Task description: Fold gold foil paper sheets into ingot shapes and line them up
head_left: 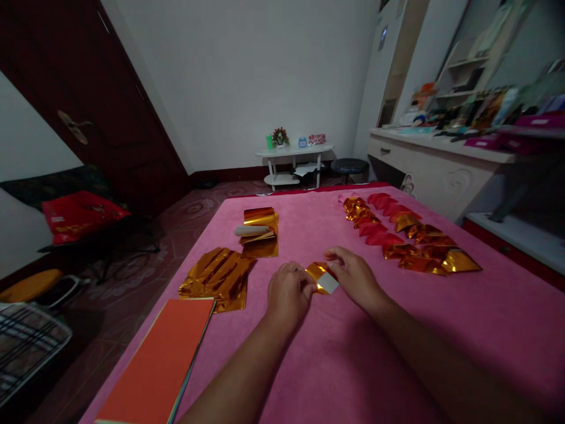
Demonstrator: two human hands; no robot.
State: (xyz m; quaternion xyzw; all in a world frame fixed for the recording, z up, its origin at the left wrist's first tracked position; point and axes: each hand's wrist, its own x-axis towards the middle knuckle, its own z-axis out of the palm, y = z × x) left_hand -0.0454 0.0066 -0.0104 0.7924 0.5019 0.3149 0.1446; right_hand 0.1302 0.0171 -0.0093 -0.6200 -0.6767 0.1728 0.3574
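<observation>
A small piece of gold foil paper, partly folded with its white back showing, lies on the pink cloth between my hands. My left hand pinches its left edge with curled fingers. My right hand presses and grips its right side, fingers bent over it.
A row of folded gold and red foil pieces runs along the right. Loose gold foil sheets lie left, a foil stack with a white stick behind them, and orange paper sheets at the near left edge. A white side table stands behind.
</observation>
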